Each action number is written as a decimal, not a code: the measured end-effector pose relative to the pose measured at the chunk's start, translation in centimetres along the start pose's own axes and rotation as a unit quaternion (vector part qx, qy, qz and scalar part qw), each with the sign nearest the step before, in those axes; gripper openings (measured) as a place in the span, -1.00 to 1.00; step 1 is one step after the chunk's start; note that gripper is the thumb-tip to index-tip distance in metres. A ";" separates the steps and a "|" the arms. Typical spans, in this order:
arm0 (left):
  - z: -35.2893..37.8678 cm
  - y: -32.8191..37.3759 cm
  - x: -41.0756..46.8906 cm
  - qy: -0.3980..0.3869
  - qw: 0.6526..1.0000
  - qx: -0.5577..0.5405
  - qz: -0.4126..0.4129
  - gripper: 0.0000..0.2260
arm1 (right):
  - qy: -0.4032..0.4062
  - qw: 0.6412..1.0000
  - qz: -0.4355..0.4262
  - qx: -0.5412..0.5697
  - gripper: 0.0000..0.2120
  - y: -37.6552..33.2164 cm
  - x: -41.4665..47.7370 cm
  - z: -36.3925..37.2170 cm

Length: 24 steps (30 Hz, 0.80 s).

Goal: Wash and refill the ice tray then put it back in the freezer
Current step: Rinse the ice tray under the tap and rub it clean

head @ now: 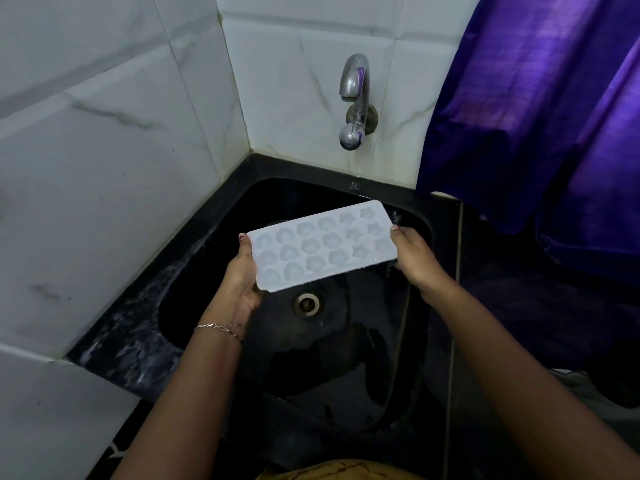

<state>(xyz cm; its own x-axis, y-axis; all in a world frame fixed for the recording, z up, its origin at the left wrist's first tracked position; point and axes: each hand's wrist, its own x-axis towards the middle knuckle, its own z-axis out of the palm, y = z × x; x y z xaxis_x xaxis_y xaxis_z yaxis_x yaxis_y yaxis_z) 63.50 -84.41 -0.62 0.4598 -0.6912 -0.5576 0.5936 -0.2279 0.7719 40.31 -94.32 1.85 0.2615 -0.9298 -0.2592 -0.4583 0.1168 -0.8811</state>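
A white ice tray (322, 245) with shaped moulds is held level over the black sink (221, 216), its moulds facing up. My left hand (242, 275) grips its left short end, thumb on the top edge. My right hand (414, 256) grips the right short end, thumb on top. The chrome tap (353, 81) sticks out of the tiled wall above and behind the tray; no water runs from it. I cannot tell whether the moulds hold water.
The sink's drain (306, 304) lies just below the tray. White marble-look tiles (104, 133) close the corner on the left and at the back. A purple curtain (540, 109) hangs at the right over the dark counter (519, 323).
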 end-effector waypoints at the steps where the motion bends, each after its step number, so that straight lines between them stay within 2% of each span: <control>1: 0.0 0.1 0.2 -0.001 1.000 -0.005 -0.003 -0.53 | -0.027 0.998 0.019 0.048 -0.66 -0.1 0.1 0.1; 3: 0.0 0.3 0.4 0.003 1.000 -0.006 -0.004 -0.53 | -0.063 0.992 0.034 0.100 -0.70 -0.1 0.3 0.1; 5: -0.1 0.5 0.6 0.005 1.000 -0.003 -0.006 -0.52 | -0.065 0.992 0.023 0.107 -0.71 -0.1 0.8 0.1; 12: -0.5 0.9 1.7 -0.028 0.999 0.031 -0.014 -0.51 | -0.018 0.998 -0.018 0.062 -0.73 0.0 2.9 -0.2; 18: -0.4 1.1 2.1 -0.030 0.997 0.060 -0.031 -0.52 | 0.030 0.995 -0.038 0.091 -0.82 0.2 3.8 0.3; 24: -0.1 1.3 2.9 -0.028 0.996 0.070 -0.039 -0.42 | 0.044 0.994 -0.073 0.070 -0.83 0.2 3.9 0.5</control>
<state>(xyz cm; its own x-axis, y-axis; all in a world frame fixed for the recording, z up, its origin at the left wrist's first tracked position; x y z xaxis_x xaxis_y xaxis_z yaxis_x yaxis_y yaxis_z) 65.69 -86.64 -1.27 0.3766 -0.7035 -0.6027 0.5261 -0.3731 0.7642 41.69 -97.78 0.45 0.2374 -0.9668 -0.0943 -0.2961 0.0204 -0.9549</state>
